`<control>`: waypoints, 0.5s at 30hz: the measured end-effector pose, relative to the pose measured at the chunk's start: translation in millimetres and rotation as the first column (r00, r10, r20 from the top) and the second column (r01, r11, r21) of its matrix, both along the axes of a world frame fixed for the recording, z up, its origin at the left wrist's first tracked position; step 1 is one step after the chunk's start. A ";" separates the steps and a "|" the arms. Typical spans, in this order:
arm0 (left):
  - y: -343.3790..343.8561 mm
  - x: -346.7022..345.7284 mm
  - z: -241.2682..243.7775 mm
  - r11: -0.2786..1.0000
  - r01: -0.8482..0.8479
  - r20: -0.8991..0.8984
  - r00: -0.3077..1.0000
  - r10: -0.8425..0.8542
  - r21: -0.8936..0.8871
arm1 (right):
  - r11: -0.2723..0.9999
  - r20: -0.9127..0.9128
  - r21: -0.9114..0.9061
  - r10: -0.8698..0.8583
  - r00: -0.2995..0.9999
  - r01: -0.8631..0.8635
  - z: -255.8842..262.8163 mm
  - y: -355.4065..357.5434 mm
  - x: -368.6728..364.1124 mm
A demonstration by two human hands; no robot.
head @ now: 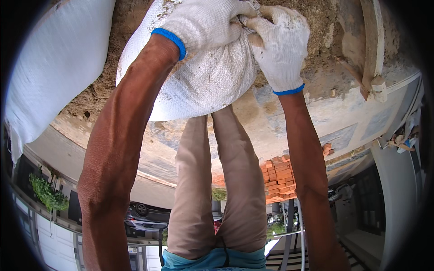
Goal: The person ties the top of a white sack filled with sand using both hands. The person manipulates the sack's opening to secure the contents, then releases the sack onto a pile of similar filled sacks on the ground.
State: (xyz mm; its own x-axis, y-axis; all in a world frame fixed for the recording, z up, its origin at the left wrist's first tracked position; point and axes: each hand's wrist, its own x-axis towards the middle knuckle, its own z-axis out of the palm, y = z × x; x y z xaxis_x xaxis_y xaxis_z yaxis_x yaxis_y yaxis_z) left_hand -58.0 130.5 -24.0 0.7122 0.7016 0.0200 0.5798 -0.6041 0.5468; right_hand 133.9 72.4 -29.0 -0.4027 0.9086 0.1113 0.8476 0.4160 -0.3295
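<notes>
A full white woven sack (pixel 206 81) stands in front of my legs, its top bunched together at the upper middle. My left hand (pixel 206 23), in a white knitted glove with a blue cuff, pinches the gathered mouth from the left. From the right, my right hand (pixel 279 44), gloved the same way, has its thumb and fingers closed on the same bunched fabric. The fingertips of both hands nearly meet there. Whether a tie or string lies between them cannot be told. Dirt specks the sack and the gloves.
Another white woven sack (pixel 64 64) lies at the far left. Loose sandy soil (pixel 325 44) surrounds the sack. Wooden boards (pixel 371 44) lie at the upper right. A stack of red bricks (pixel 278 178) stands on the paving behind me, with a dark car (pixel 149 215) farther back.
</notes>
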 end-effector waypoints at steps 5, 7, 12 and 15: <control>0.8 -1.0 4.6 1.000 -0.023 -0.022 0.999 0.023 -0.011 | 0.981 -0.091 0.153 0.137 0.986 -0.122 -17.9 5.8 8.9; -0.5 -1.9 2.9 0.999 -0.036 -0.017 0.999 0.036 -0.012 | 0.996 -0.123 0.051 0.075 0.990 -0.069 -18.6 6.9 7.9; -1.0 -1.1 -2.0 0.999 -0.030 -0.016 0.999 0.030 0.021 | 0.985 -0.334 -0.150 -0.131 0.933 0.085 -25.2 6.6 5.0; -2.9 -0.2 -6.0 0.999 -0.015 0.003 1.000 0.015 0.034 | 0.948 -0.370 -0.281 -0.251 0.895 0.150 -26.9 5.5 4.2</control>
State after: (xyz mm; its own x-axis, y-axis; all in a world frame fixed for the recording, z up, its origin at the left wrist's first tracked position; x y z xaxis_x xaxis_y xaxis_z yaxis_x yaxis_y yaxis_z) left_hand -58.2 127.6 -30.0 0.7018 0.7109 0.0456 0.5873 -0.6136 0.5279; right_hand 138.1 77.9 -55.9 -0.1773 0.9841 -0.0076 0.6819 0.1173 -0.7220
